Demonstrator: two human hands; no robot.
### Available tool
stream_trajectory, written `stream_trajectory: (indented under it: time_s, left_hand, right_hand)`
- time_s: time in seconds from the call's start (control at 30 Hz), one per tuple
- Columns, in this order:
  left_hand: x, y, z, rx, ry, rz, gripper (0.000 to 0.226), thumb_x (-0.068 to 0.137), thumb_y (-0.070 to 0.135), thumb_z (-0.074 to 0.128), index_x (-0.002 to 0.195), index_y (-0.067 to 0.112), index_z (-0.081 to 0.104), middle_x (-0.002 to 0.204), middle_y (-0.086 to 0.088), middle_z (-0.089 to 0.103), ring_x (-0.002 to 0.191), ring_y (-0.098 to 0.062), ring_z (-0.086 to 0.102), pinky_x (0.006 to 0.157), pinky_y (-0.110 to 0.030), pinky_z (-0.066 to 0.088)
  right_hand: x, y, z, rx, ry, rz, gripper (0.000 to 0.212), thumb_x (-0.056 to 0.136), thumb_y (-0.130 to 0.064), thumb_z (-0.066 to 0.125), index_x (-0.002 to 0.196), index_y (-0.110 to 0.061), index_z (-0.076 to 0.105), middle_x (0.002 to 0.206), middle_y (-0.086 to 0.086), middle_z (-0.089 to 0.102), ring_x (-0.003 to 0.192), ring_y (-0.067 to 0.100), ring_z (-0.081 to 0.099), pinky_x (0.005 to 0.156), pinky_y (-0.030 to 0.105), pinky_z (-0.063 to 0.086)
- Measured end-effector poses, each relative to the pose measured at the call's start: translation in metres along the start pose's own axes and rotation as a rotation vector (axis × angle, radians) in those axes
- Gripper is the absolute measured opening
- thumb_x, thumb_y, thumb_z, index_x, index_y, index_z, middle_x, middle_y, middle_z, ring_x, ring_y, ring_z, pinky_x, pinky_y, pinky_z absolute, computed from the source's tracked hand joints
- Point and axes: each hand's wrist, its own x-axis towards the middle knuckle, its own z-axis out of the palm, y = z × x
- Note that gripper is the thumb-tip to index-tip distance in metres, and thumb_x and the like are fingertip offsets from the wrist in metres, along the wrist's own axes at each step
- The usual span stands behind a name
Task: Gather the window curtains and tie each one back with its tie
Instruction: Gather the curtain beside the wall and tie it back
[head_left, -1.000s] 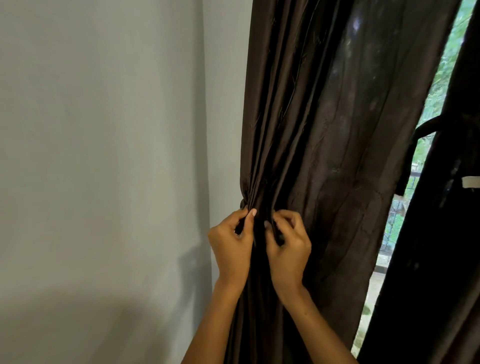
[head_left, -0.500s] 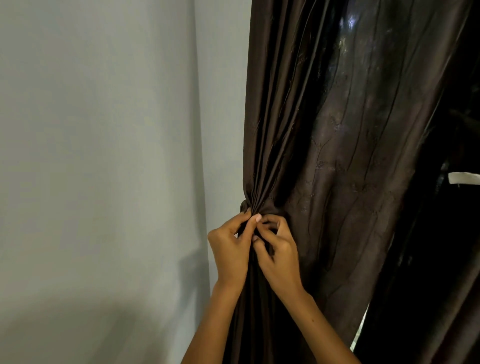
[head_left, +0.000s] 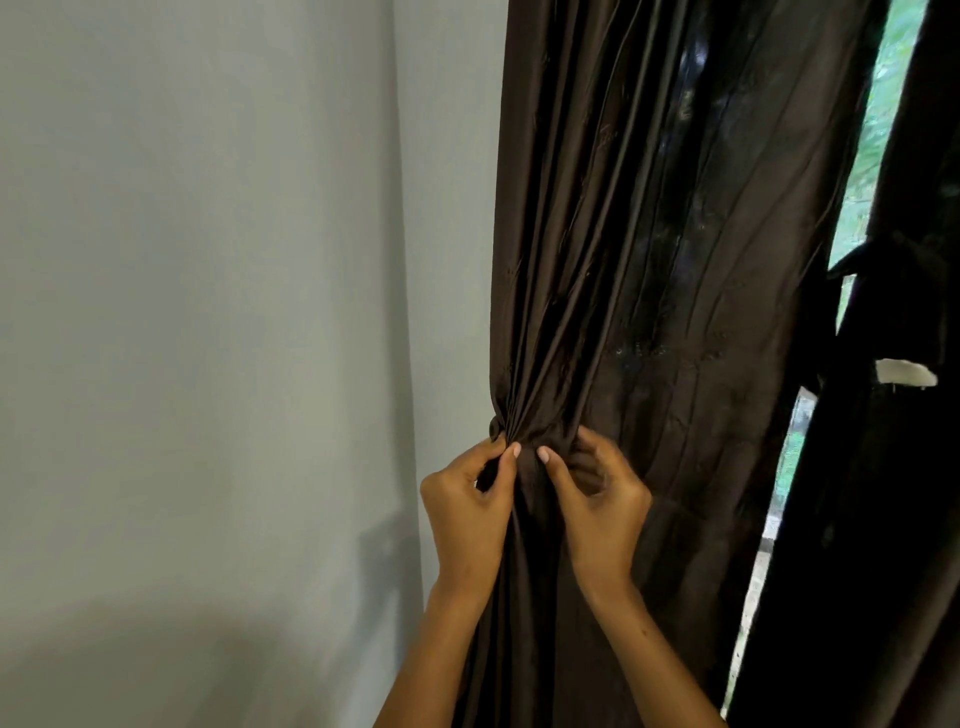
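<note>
A dark brown, shiny curtain (head_left: 649, 260) hangs beside the wall, its folds drawn together at a bunched point near its left edge. My left hand (head_left: 467, 509) pinches the dark fabric at that gathered point, thumb and forefinger closed. My right hand (head_left: 597, 499) sits just right of it, fingers curled round a fold of the same curtain. Whether either hand holds the tie itself I cannot tell, since it matches the dark fabric. A second dark curtain (head_left: 893, 467) hangs at the far right with a dark tie band (head_left: 857, 260) round it.
A plain pale grey wall (head_left: 208, 312) fills the left half, with an inner corner near the curtain's edge. A narrow strip of window (head_left: 878, 130) with green foliage shows between the two curtains. A small white tag (head_left: 904, 373) sticks out from the right curtain.
My two hands have moved slightly apart at the gathered point. The right curtain edge has shifted, and the strip of window between the curtains shows again.
</note>
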Motion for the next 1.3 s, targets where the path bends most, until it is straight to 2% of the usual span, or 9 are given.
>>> stream_trajectory:
  time_s: [0.2, 0.37, 0.57, 0.73, 0.87, 1.0, 1.1, 1.17, 1.3]
  left_hand:
    - [0.001, 0.000, -0.001, 0.059, 0.011, 0.044, 0.027, 0.083, 0.007, 0.071, 0.105, 0.023, 0.067, 0.090, 0.025, 0.066, 0.084, 0.009, 0.066, 0.075, -0.008, 0.050]
    - [-0.003, 0.001, -0.002, -0.022, -0.019, -0.005, 0.022, 0.085, 0.016, 0.068, 0.106, 0.024, 0.067, 0.091, 0.028, 0.066, 0.086, 0.005, 0.067, 0.076, -0.013, 0.053]
    - [0.005, 0.000, -0.002, 0.011, -0.026, -0.078, 0.018, 0.079, 0.023, 0.076, 0.097, 0.019, 0.075, 0.080, 0.016, 0.072, 0.072, 0.000, 0.069, 0.067, -0.018, 0.054]
    - [0.008, -0.005, -0.004, 0.065, 0.014, -0.055, 0.011, 0.083, 0.019, 0.073, 0.093, 0.015, 0.075, 0.076, 0.020, 0.068, 0.068, -0.004, 0.068, 0.065, -0.016, 0.053]
    - [0.005, -0.005, -0.004, 0.062, 0.019, -0.044, 0.013, 0.083, 0.019, 0.073, 0.094, 0.013, 0.075, 0.081, 0.014, 0.070, 0.075, 0.002, 0.068, 0.070, -0.011, 0.052]
    - [0.006, -0.006, -0.005, 0.066, 0.022, -0.031, 0.014, 0.082, 0.017, 0.073, 0.094, 0.011, 0.075, 0.082, 0.011, 0.071, 0.077, 0.003, 0.068, 0.071, -0.009, 0.050]
    - [0.004, -0.006, -0.005, 0.039, 0.019, -0.040, 0.015, 0.082, 0.015, 0.074, 0.096, 0.009, 0.075, 0.081, 0.014, 0.070, 0.076, 0.002, 0.068, 0.070, -0.007, 0.049]
    - [0.003, -0.006, -0.004, 0.020, 0.019, -0.037, 0.014, 0.082, 0.014, 0.073, 0.096, 0.011, 0.075, 0.081, 0.016, 0.070, 0.075, 0.001, 0.069, 0.069, -0.009, 0.050]
    - [-0.001, 0.000, -0.002, 0.015, -0.003, 0.010, 0.021, 0.083, 0.014, 0.072, 0.102, 0.024, 0.069, 0.082, 0.027, 0.066, 0.074, 0.002, 0.068, 0.067, -0.010, 0.051]
  right_hand:
    - [-0.015, -0.014, 0.009, -0.105, 0.016, -0.229, 0.034, 0.077, 0.008, 0.071, 0.109, -0.002, 0.068, 0.093, 0.002, 0.060, 0.070, 0.006, 0.057, 0.068, 0.014, 0.051]
    - [-0.025, -0.015, 0.019, -0.053, -0.128, -0.160, 0.053, 0.080, 0.015, 0.063, 0.128, -0.006, 0.058, 0.102, 0.004, 0.057, 0.082, 0.009, 0.057, 0.078, 0.014, 0.050]
    - [-0.021, -0.006, 0.015, 0.005, -0.288, -0.105, 0.040, 0.081, 0.012, 0.060, 0.117, -0.005, 0.066, 0.106, 0.005, 0.057, 0.093, 0.010, 0.060, 0.077, 0.025, 0.054]
    - [-0.019, 0.003, 0.003, -0.184, -0.036, -0.155, 0.041, 0.083, -0.006, 0.067, 0.122, -0.018, 0.065, 0.147, 0.012, 0.033, 0.138, 0.024, 0.031, 0.113, 0.036, 0.031]
    - [-0.001, 0.006, 0.002, -0.226, 0.087, 0.113, 0.099, 0.078, -0.053, 0.070, 0.152, -0.022, 0.012, 0.161, 0.008, -0.007, 0.147, 0.021, -0.008, 0.117, 0.050, 0.005]
    - [0.010, 0.006, -0.001, 0.149, -0.009, 0.207, 0.105, 0.074, -0.053, 0.073, 0.152, -0.029, 0.007, 0.156, 0.002, 0.027, 0.140, 0.000, 0.027, 0.115, 0.026, 0.029]
    - [0.005, 0.006, 0.002, 0.106, 0.008, 0.078, 0.065, 0.086, -0.027, 0.071, 0.142, -0.020, 0.040, 0.118, -0.001, 0.067, 0.106, 0.003, 0.063, 0.086, 0.021, 0.053]
    - [-0.005, 0.009, 0.004, -0.103, 0.057, -0.126, 0.032, 0.089, -0.009, 0.063, 0.121, -0.008, 0.062, 0.088, -0.003, 0.071, 0.074, -0.005, 0.060, 0.065, 0.011, 0.047]
    - [-0.025, -0.001, 0.016, -0.288, -0.104, -0.179, 0.067, 0.073, 0.019, 0.057, 0.134, -0.007, 0.053, 0.116, 0.004, 0.068, 0.079, 0.008, 0.068, 0.066, 0.005, 0.040]
